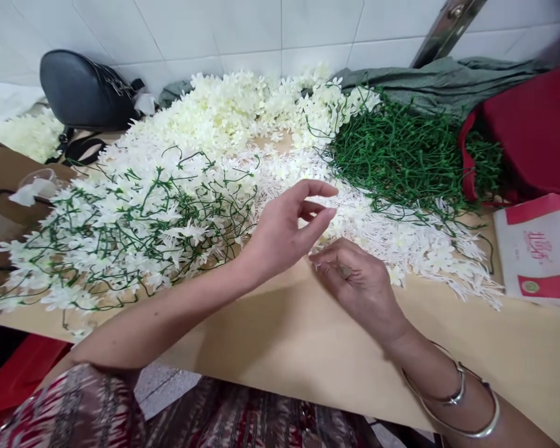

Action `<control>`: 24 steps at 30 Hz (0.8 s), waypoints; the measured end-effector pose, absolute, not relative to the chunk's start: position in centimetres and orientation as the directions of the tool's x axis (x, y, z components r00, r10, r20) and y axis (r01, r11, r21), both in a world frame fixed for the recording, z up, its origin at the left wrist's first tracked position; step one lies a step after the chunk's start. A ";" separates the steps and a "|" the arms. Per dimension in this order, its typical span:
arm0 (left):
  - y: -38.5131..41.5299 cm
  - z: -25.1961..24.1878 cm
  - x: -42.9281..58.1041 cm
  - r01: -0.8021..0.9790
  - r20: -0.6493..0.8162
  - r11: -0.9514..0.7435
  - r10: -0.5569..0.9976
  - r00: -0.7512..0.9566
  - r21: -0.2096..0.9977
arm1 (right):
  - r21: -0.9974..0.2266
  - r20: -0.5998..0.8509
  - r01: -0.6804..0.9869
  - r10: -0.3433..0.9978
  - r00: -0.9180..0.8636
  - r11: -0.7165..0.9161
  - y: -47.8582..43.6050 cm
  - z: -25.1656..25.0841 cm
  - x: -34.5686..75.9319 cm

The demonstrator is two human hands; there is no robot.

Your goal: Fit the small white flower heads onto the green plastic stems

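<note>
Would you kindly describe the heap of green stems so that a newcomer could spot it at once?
On the table, look along the tiled wall towards the right, beside the red bag. The stems there form a dense green tangle, unlike the mostly white or cream flowers nearby.

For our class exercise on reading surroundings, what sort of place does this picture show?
Probably a makeshift craft workspace, at home or in a small workshop: masses of artificial-looking white blossoms and a heap of green stems lie loose on a table against a tiled wall.
</note>
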State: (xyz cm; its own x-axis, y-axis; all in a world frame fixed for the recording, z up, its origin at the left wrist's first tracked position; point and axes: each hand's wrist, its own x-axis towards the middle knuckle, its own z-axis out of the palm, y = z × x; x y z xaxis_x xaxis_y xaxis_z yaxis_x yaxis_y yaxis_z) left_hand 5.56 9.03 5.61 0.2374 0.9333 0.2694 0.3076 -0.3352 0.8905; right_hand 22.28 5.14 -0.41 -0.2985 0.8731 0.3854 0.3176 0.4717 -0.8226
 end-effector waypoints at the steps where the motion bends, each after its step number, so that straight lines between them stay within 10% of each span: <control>1: 10.2 5.4 6.2 0.351 0.277 -0.358 0.925 0.261 0.865 | -0.818 0.403 0.305 0.864 -0.302 0.488 5.1 -0.6 22.2; 7: 17.0 3.6 10.2 0.668 0.427 -0.660 0.743 0.515 0.343 | -0.803 0.436 0.276 0.837 -0.330 0.528 5.3 -1.3 22.1; 11: 20.1 3.5 11.3 0.669 0.384 -0.711 0.692 0.611 0.216 | -0.827 0.388 0.284 0.857 -0.338 0.486 5.6 -1.5 22.2; 21: 22.5 9.2 5.8 0.557 0.866 -0.704 0.496 -0.055 0.439 | -0.851 0.357 0.281 0.882 -0.309 0.443 5.9 -1.3 22.2; 24: 20.3 10.0 5.0 0.428 0.817 -0.731 0.577 -0.030 0.532 | -0.873 0.329 0.266 0.896 -0.297 0.409 5.8 -1.4 22.1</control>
State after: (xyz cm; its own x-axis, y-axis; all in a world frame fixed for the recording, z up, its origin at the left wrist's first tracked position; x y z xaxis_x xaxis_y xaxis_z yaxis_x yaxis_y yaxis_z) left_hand 4.95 20.27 9.97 -0.0301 0.5765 0.8165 0.4279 -0.7308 0.5318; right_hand 22.15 5.80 -1.36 -0.2972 0.8964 0.3290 0.2660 0.4086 -0.8731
